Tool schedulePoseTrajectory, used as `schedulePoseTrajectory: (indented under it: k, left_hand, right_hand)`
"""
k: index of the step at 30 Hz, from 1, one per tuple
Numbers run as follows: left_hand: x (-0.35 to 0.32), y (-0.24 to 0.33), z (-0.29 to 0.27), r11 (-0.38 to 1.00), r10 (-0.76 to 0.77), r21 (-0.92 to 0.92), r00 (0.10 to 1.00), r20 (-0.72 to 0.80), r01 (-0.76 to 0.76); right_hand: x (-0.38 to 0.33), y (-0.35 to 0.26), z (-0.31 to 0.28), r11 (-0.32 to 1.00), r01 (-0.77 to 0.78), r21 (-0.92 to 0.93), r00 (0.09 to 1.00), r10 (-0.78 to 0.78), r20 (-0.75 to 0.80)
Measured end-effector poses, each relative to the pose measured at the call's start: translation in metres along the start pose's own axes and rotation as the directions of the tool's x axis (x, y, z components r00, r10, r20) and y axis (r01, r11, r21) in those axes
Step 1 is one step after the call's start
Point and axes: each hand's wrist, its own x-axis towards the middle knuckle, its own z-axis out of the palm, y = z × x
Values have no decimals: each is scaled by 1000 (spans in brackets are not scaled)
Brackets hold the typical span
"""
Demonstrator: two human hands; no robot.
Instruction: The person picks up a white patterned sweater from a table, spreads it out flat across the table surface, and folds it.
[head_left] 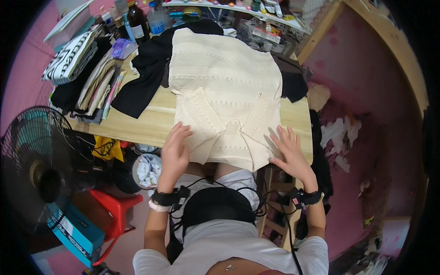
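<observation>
A cream knitted sweater (220, 68) lies spread over the wooden table, with its two sleeves folded in across the near part. Its near end reaches over the table's front edge, close to my lap. My left hand (176, 149) is at the sweater's near left edge, fingers stretched forward and holding nothing. At the near right edge is my right hand (291, 153), its fingers spread and its thumb beside the cloth. Whether either hand touches the fabric I cannot tell. Part of a black garment (146, 78) is hidden beneath the sweater's far left side.
Folded clothes (82, 78) are stacked at the table's left, near a purple packet (123, 48) and bottles (137, 23). A fan (39, 169) and a red stool (114, 208) stand left of me. More dark cloth (293, 80) lies at the right of the table (137, 126).
</observation>
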Motion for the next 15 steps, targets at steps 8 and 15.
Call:
schedulePoseTrajectory:
  k: [8,15]
  left_hand:
    - [-28,-20,-18,901,-67,421,922,382,-109]
    - [-19,-31,-2,881,22,434,934,357,-187]
  right_hand:
    - [-20,-21,47,999,-34,-23,995,32,-94]
    - [-13,-13,66,999,44,5,949,-40,-312]
